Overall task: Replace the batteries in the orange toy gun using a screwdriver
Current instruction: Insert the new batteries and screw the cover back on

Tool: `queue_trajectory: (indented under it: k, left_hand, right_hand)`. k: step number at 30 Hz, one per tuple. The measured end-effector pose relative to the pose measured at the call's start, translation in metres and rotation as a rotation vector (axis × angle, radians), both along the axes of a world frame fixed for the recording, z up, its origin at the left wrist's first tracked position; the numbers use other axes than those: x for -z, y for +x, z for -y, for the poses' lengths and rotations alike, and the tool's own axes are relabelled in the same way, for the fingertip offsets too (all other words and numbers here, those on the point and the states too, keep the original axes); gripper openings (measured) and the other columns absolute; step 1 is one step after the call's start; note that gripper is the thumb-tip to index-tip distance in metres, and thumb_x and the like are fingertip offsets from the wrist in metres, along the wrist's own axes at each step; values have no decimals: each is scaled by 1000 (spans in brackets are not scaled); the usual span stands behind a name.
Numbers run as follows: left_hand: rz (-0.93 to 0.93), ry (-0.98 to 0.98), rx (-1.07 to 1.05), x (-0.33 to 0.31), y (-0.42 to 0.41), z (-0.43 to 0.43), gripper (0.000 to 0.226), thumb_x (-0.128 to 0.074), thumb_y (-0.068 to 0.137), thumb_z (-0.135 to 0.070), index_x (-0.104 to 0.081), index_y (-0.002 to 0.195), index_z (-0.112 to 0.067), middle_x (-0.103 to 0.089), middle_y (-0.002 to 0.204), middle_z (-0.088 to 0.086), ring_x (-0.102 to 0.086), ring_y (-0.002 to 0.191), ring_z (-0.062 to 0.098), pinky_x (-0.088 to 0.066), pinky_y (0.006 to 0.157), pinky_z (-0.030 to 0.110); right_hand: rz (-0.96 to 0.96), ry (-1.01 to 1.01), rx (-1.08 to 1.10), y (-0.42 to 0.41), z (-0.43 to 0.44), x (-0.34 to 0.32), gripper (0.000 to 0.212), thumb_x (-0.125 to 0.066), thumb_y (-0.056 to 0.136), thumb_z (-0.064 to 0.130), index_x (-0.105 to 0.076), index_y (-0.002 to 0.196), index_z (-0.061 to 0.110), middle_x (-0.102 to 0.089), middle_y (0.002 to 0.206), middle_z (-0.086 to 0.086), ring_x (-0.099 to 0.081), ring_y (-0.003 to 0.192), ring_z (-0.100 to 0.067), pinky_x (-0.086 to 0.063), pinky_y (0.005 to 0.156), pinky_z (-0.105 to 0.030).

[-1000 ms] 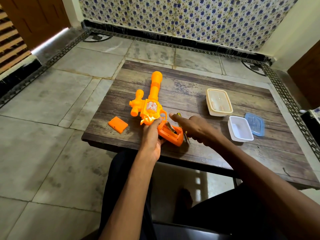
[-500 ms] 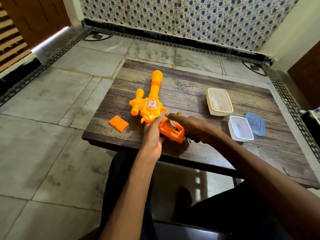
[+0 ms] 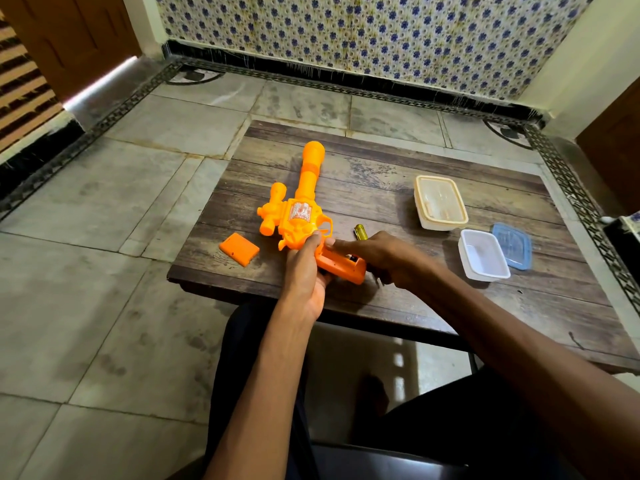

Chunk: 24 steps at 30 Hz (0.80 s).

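A single wide-angle head-worn view looks forward and steeply down from close above the near edge of the bench (image 3: 450, 299), facing the patterned wall (image 3: 346, 36).

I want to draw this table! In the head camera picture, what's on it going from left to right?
First the flat orange plastic cover → orange plastic toy gun → cream lidded plastic box → white open plastic tub → clear blue plastic lid.

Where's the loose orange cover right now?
Head view: the orange cover lies flat on the wooden table near its front-left corner, left of the toy gun and not touching it.
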<state>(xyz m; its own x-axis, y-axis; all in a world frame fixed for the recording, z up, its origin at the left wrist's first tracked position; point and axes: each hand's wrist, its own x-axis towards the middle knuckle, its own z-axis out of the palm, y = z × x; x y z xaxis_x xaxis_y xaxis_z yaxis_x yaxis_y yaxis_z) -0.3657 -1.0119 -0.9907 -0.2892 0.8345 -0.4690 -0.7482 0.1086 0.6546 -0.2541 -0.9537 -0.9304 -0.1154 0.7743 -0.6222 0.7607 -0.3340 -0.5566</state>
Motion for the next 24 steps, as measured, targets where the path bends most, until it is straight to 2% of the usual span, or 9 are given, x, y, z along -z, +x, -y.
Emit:
queue_trajectory:
  k: [3, 8, 12, 15, 17, 19, 22, 24]
  left_hand:
    - [16, -5, -1, -1, -1, 0, 33, -53, 101, -20, -55, 133, -11, -65, 117, 18, -64, 105, 27, -54, 90, 47]
    - [-8, 7, 14, -3, 0, 1, 26, -53, 101, -19, -58, 126, -15, -67, 116, 14, -65, 103, 25, -55, 89, 46]
    - [-29, -3, -14, -1, -2, 0, 34, -54, 101, -17, -56, 133, -10, -64, 126, 19, -63, 112, 30, -49, 102, 52]
    - [-30, -11, -17, -1, -4, -1, 37, -56, 100, -19, -55, 135, -8, -65, 125, 19, -64, 113, 30, -47, 105, 52]
    - [-28, -13, -11, -3, -3, 0, 37, -56, 100, -19, -55, 135, -10, -68, 122, 14, -66, 110, 27, -51, 99, 48]
    - [-37, -10, -12, -4, -3, 0, 35, -55, 100, -18, -56, 134, -12, -69, 118, 10, -68, 103, 21, -55, 87, 41]
    - [-44, -7, -9, -6, -2, 1, 35, -55, 100, -17, -56, 134, -13, -71, 109, 5, -70, 94, 16, -56, 72, 34]
    - [-49, -8, -8, -8, -2, 2, 35, -56, 100, -17, -56, 134, -14, -71, 109, 5, -69, 93, 15, -55, 71, 33]
  right_hand:
    - [-17, 32, 23, 1, -2, 5, 67, -79, 69, 63, -65, 105, 8, -56, 79, -7, -46, 58, -13, -33, 46, -25]
    - [-29, 15, 37, 2, -1, 8, 65, -79, 70, 61, -65, 103, 7, -55, 81, -8, -46, 62, -15, -34, 49, -27]
    - [-56, -53, 24, 3, -1, 4, 51, -74, 83, 48, -58, 106, 6, -54, 86, -7, -47, 70, -17, -40, 60, -29]
    - [-131, -139, 9, 8, 0, -1, 37, -71, 89, 41, -57, 100, 9, -45, 70, -3, -36, 54, -12, -30, 45, -23]
    - [-217, -155, 61, 13, 2, -6, 30, -67, 92, 40, -57, 92, 11, -39, 62, 0, -27, 47, -9, -23, 39, -20]
    - [-330, -185, 154, 19, 2, -12, 28, -60, 97, 40, -57, 95, 12, -35, 58, 2, -24, 44, -6, -20, 36, -18]
    - [-580, -304, 322, 30, -2, -23, 9, -51, 100, 15, -55, 105, 10, -38, 59, 2, -28, 46, -4, -23, 35, -14]
    - [-792, -404, 450, 35, -3, -28, 25, -45, 97, -1, -56, 119, 4, -47, 69, -3, -39, 52, -5, -33, 38, -13]
